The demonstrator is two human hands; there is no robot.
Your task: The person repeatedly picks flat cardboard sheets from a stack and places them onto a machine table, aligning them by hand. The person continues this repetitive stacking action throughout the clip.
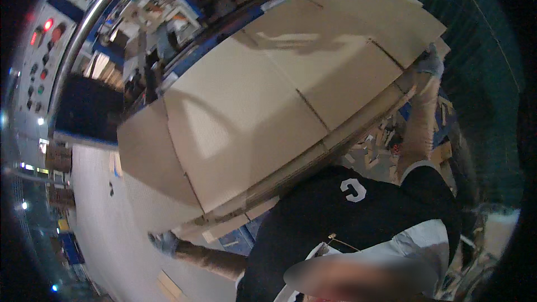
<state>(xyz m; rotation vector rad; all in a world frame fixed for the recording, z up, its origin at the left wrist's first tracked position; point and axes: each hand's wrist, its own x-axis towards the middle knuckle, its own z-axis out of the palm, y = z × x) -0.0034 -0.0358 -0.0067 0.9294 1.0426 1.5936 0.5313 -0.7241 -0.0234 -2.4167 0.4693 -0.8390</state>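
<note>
A stack of flat, creased brown cardboard sheets (240,117) stretches across the middle of the head view, tilted up toward the right. Dark slots and fold lines run across the top sheet. My left hand (163,242), in a greyish glove, grips the near left corner of the stack. At the far right end, my right hand (430,62), also gloved, holds the edge with the arm stretched out. The fingers of both hands are partly hidden by the board and blurred.
Left stands a control panel (42,61) with buttons and a red light, beside a curved metal rail (84,28). Blue machinery (196,50) lies behind the sheets. Cardboard scraps (372,148) litter the area under the right arm. A pale floor (100,212) spreads at left.
</note>
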